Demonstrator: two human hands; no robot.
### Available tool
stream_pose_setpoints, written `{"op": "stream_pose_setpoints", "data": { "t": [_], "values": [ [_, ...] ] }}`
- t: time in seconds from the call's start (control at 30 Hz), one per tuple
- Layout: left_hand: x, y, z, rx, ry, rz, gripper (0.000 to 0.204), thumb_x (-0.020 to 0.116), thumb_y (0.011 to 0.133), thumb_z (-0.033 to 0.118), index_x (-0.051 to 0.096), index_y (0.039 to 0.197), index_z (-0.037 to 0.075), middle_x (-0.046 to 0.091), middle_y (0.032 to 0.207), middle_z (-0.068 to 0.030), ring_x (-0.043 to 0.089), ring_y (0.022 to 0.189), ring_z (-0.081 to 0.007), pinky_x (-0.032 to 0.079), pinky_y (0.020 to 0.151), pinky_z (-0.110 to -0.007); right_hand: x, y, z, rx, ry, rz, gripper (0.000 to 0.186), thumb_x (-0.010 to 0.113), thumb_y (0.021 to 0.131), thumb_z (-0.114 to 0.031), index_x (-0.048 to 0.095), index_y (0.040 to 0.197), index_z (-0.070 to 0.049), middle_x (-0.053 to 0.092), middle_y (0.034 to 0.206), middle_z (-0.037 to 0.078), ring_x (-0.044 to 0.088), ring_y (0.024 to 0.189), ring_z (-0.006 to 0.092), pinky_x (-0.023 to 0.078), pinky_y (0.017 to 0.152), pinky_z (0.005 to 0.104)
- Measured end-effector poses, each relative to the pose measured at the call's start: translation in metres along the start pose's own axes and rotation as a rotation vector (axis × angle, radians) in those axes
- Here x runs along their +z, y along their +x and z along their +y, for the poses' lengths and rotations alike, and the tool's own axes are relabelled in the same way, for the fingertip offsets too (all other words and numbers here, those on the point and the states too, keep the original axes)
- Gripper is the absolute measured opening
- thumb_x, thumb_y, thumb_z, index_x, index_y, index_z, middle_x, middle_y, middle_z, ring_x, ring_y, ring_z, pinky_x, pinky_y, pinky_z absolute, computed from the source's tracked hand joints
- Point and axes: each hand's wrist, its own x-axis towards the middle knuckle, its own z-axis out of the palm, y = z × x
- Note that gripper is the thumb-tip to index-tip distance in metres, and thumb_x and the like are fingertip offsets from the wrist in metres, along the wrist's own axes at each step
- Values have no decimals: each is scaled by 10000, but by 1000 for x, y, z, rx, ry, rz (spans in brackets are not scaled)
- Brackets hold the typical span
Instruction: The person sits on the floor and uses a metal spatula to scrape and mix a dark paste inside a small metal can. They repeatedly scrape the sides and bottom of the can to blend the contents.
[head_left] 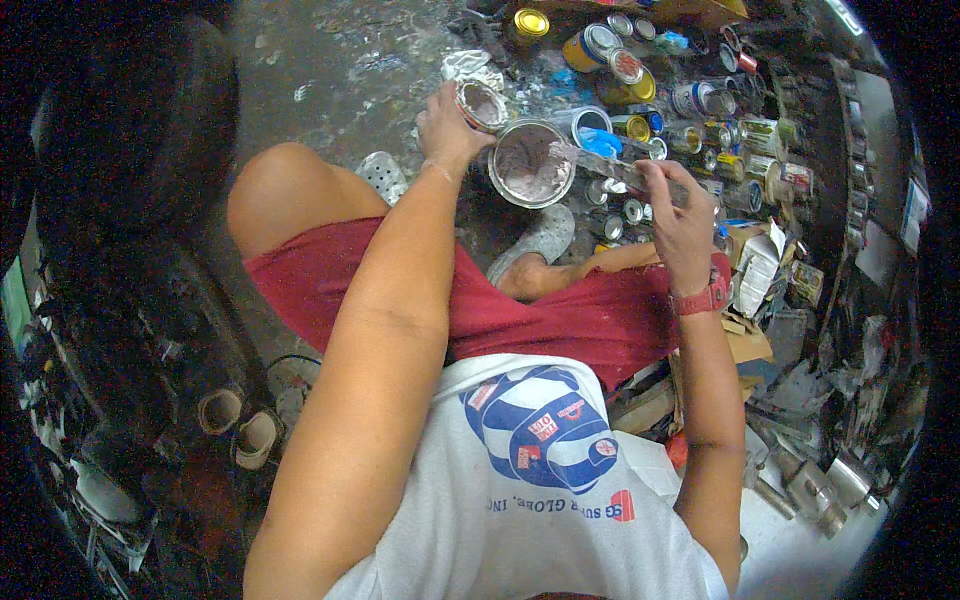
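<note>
My left hand (447,130) is wrapped round a small open can (481,106) with pale, smeared filler or paint inside. Just right of it stands a larger open can (533,164), holding a thick pinkish-grey paste that coats its inner wall. In my right hand (683,215) is a long flat stirring stick (612,171), smeared grey. Its far end reaches over the right side of the larger can's rim, among the paste. A crumpled white cloth or paper (470,68) lies just beyond the small can.
Many paint cans crowd the floor at the right, including a yellow-lidded can (532,23) and a can with blue plastic (597,140). Cardboard and papers (757,270) lie beside my right forearm. My clog (541,240) is near the large can; a dark tyre (130,130) stands left.
</note>
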Motion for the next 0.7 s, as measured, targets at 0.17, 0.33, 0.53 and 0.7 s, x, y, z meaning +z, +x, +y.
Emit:
{"op": "stream_pose_setpoints", "data": {
  "t": [0.17, 0.33, 0.53, 0.7],
  "values": [
    [-6, -2, 7, -39, -61, -68, 1274, 1095, 551, 295, 430, 1629, 157, 553, 1569, -168, 543, 1423, -485, 492, 1189, -562, 15, 6, 18, -78, -58, -182, 207, 703, 1093, -203, 797, 1153, -30, 809, 1055, 166, 775, 938, 339, 591, 867, 411],
    [-10, -6, 12, -59, -79, -78, 1258, 1097, 562, 279, 433, 1627, 180, 535, 1589, -160, 529, 1437, -492, 510, 1187, -572, 6, 1, 42, -391, -218, -287, 212, 717, 1072, -193, 777, 1228, -63, 792, 1095, 145, 760, 909, 401, 605, 820, 462],
    [-2, -5, 10, -56, -61, -61, 1261, 1104, 557, 327, 440, 1621, 194, 545, 1575, -161, 543, 1426, -485, 517, 1177, -573, 25, -7, 9, -355, -429, -307, 231, 654, 1106, -252, 729, 1049, -42, 767, 996, 199, 754, 884, 435, 600, 738, 542],
    [0, -3, 8, -69, -51, -80, 1273, 1106, 542, 362, 445, 1616, 186, 568, 1546, -173, 571, 1397, -475, 527, 1159, -564, 54, 34, -26, -221, -536, -295, 284, 627, 1086, -263, 712, 987, -11, 741, 871, 273, 736, 823, 478, 587, 750, 591]
  ]
}}
